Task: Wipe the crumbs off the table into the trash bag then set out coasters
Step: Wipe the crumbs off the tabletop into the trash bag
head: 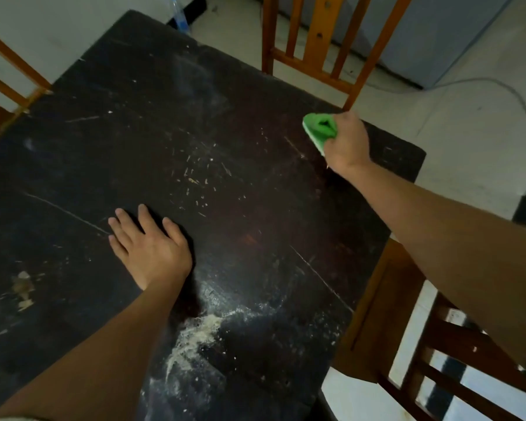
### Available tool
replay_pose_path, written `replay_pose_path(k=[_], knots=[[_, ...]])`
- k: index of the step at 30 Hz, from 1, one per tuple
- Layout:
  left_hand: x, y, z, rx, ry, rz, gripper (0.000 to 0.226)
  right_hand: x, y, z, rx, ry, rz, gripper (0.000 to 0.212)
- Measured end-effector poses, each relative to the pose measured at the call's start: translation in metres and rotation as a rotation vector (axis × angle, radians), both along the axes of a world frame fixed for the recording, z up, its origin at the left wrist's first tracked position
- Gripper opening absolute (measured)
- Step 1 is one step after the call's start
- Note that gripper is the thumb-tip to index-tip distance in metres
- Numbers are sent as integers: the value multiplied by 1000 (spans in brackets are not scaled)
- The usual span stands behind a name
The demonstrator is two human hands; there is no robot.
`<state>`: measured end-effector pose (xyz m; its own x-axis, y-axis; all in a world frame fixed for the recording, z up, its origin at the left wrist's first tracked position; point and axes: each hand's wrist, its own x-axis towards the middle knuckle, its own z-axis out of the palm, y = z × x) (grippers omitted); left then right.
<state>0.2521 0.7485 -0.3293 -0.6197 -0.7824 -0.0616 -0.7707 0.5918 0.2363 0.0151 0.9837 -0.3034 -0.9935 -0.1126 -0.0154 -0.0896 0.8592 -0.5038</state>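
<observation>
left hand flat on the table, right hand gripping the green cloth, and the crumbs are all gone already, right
Not quite: the head view shows crumbs lying on the table, a pale pile by the near edge. The rest holds: left hand flat on the table, right hand gripping the green cloth.

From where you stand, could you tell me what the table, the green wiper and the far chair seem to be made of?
Table: apparently wood, dark worn stain; pale scratches and plank seams show. Green wiper in the right hand: soft and matt, probably sponge or cloth, as it buckles under the grip. Far chair: wood, orange-brown with a slight sheen; slatted back.
</observation>
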Motion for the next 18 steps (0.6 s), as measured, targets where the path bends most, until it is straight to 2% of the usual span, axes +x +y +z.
replay_pose_path(k=[2,3,5,7,9,10,12,15,18], knots=[[1,-1,-1,-3,-5,0,56,10,-14,1,92,-25,-35,42],[1,-2,-1,1,-6,-1,56,31,-20,-1,108,-1,68,43],[1,-2,-1,14,-7,-1,56,94,-28,-3,39,65,415,47],[1,-2,1,16,-9,2,56,157,-19,-8,-7,-11,701,55],[1,-1,1,18,-10,-3,56,186,1,-8,-67,-95,824,56],[1,-1,1,16,-10,-5,56,183,12,-7,-109,-107,808,55],[0,-2,0,14,-13,-7,57,155,37,-4,-140,-57,601,53],[-1,-3,-1,7,-14,-4,57,69,91,-2,-14,92,167,47],[1,-3,-3,2,-2,-9,56,18,140,-13,26,43,-68,36]])
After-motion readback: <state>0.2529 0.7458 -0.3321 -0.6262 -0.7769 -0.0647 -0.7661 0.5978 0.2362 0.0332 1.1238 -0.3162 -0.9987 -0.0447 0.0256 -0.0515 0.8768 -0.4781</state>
